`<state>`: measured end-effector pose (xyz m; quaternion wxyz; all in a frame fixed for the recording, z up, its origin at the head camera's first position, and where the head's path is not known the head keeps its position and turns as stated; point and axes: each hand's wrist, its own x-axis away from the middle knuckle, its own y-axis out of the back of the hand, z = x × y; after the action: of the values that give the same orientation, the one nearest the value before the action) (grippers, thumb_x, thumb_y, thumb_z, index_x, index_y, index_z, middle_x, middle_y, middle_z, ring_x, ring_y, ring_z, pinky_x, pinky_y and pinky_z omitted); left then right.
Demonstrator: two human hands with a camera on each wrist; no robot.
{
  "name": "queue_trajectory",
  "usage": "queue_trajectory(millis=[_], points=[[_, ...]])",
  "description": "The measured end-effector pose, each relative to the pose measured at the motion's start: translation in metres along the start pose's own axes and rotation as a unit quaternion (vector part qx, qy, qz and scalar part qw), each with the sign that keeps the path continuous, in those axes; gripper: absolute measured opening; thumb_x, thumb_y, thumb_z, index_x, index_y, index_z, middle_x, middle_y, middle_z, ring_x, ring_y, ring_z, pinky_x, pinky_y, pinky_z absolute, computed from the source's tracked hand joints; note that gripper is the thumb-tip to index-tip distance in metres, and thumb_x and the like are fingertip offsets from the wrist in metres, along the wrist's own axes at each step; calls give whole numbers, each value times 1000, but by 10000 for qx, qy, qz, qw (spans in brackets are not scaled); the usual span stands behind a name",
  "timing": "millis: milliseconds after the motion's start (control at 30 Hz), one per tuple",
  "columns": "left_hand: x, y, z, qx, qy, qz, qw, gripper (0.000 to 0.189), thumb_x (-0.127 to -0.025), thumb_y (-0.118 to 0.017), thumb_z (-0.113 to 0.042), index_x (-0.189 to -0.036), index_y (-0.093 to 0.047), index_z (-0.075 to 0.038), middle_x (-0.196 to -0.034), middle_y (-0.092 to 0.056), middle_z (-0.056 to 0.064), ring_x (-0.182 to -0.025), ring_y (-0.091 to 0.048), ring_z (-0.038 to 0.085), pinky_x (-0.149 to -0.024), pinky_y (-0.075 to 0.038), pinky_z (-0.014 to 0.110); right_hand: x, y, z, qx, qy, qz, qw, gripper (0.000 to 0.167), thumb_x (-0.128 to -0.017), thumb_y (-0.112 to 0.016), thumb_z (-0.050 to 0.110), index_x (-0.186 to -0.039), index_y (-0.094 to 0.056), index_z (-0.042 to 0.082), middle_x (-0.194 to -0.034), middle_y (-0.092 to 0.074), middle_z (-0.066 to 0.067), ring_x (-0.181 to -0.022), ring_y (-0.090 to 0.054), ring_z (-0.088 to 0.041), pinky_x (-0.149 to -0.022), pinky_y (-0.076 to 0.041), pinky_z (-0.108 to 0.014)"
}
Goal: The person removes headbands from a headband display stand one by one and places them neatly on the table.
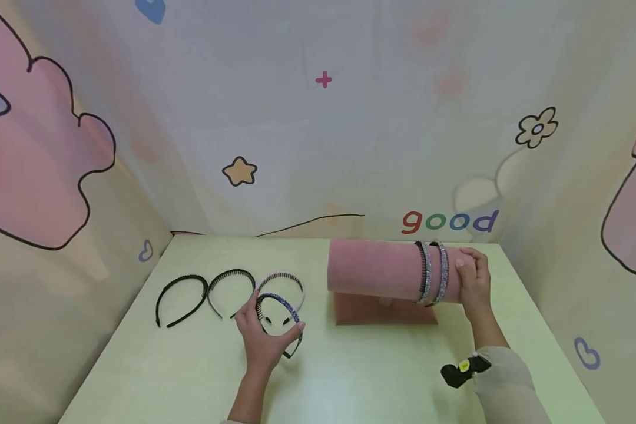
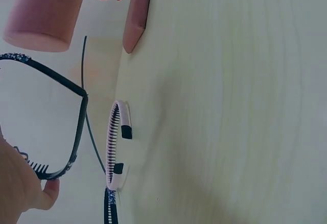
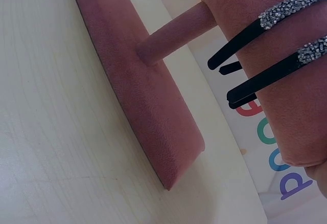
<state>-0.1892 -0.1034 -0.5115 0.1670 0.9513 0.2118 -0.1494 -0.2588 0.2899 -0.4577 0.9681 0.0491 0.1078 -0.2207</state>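
Observation:
My left hand (image 1: 265, 346) holds a headband with blue-purple glitter (image 1: 285, 303) between thumb and fingers, raised above the table. In the left wrist view this headband (image 2: 80, 127) shows comb teeth on its inner side. My right hand (image 1: 474, 288) grips the right end of a pink velvet roll (image 1: 376, 268), its thumb on the front. The roll sits on a post above a pink base (image 3: 148, 101). Two black headbands with silver glitter, one more to the left (image 1: 427, 274) and one nearer my right hand (image 1: 444, 274), sit around the roll with their ends hanging below it.
On the left of the pale table (image 1: 191, 377) lie a black headband (image 1: 159, 299), a dark toothed headband (image 1: 233, 272) and a pale pink headband (image 1: 303, 288), side by side. Printed cloth walls (image 1: 297, 129) enclose the back and sides.

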Motion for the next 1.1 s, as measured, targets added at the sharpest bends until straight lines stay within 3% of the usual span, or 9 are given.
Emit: queue_trajectory(millis=[267,533,733,1100], points=[[8,10,-4,-411,248,-496,9976,105,-48,-92,-39,-138,-42,-20,-116,-33,9,-115,-29,22,-86,-34,40,5,3,-6,25,-211,4,9998,30,-95,-43,22,-124,-46,18,-118,-45,9,-102,-40,-11,-85,-30,-29],[20,18,-3,-1230,655,-835,9867,104,-46,-91,-44,-134,-45,-13,-112,-33,11,-110,-28,32,-87,-24,50,18,4,3,178,-445,95,9988,30,-95,-40,19,-124,-44,12,-114,-43,11,-98,-40,-10,-83,-30,-28],[26,20,0,-1616,984,-725,9793,106,-46,-89,-49,-134,-43,-14,-117,-31,13,-111,-25,34,-84,-22,54,16,5,-3,90,-277,59,9996,32,-95,-43,16,-125,-43,7,-112,-45,12,-98,-41,-9,-83,-30,-27],[15,16,8,-2268,1588,-302,9604,112,-44,-88,-50,-137,-41,-11,-121,-28,17,-110,-23,39,-81,-21,53,-1,0,-6,-27,27,142,9999,28,-95,-42,22,-122,-47,20,-116,-45,9,-99,-41,-12,-83,-31,-28]])
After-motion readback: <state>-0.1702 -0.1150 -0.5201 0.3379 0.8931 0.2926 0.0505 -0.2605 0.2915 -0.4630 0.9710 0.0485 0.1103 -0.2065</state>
